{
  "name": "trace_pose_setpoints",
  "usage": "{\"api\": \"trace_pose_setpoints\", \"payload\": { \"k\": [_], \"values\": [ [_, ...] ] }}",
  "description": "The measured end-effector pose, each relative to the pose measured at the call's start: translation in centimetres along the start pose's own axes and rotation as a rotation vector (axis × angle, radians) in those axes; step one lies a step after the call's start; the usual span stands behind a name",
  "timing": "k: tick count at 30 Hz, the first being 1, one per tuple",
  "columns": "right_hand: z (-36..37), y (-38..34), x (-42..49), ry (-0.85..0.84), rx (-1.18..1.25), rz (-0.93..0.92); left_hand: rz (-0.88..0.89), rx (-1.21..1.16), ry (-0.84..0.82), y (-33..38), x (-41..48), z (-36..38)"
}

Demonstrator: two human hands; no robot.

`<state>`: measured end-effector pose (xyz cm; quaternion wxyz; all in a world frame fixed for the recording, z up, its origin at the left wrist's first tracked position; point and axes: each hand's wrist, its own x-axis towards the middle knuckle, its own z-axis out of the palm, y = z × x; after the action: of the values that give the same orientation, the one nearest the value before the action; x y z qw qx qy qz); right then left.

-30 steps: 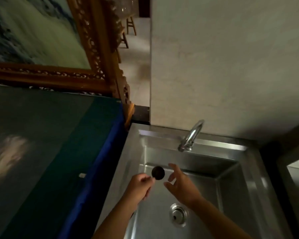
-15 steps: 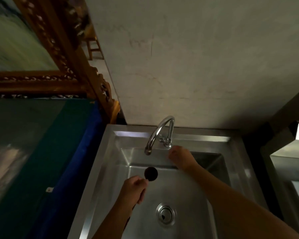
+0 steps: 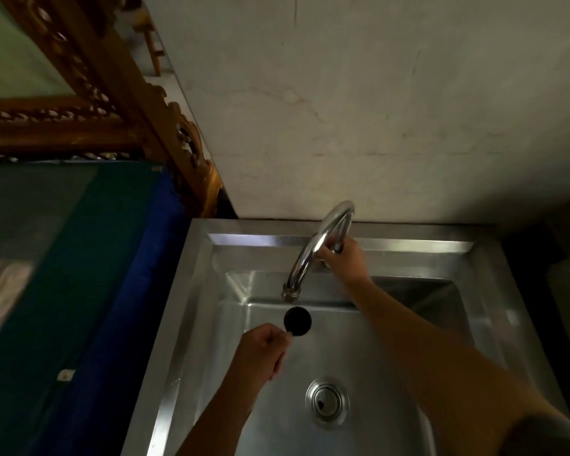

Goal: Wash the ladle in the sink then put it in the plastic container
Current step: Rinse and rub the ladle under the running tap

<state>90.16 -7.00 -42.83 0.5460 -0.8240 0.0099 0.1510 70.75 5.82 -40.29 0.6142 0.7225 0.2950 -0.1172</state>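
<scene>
My left hand grips the handle of a small black ladle, whose round bowl sits just below the spout of the chrome tap, over the steel sink. The handle is hidden inside my fist. My right hand reaches to the back of the sink and is closed around the tap's valve at the base of the curved pipe. No water shows at the spout. The plastic container is not in view.
A drain strainer lies in the basin floor. To the left stands a dark green surface with a blue edge, and behind it a carved wooden frame. A plain wall rises behind the sink.
My right hand has gone from beside the ladle up to the tap's base and closed on it. The ladle bowl has stayed under the spout. The view has shifted to the right.
</scene>
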Motion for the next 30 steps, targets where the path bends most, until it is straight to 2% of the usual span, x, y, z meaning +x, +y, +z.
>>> {"api": "trace_pose_setpoints", "payload": {
  "k": [11, 18, 26, 30],
  "values": [
    [2.0, -1.0, 0.5, 0.154, 0.226, 0.253, 0.01, -0.029, -0.038, -0.3, 0.9, -0.6],
    [2.5, -1.9, 0.4, 0.239, 0.263, 0.297, 0.023, 0.007, -0.064, -0.1, 1.0, -0.6],
    [2.7, -1.7, 0.7, 0.248, 0.277, 0.307, 0.021, -0.016, -0.066, 0.6, 1.1, -0.7],
    [2.0, -1.4, 0.4, 0.127, 0.195, 0.252, 0.026, -0.033, -0.055, 1.0, 1.0, -0.8]
  ]
}}
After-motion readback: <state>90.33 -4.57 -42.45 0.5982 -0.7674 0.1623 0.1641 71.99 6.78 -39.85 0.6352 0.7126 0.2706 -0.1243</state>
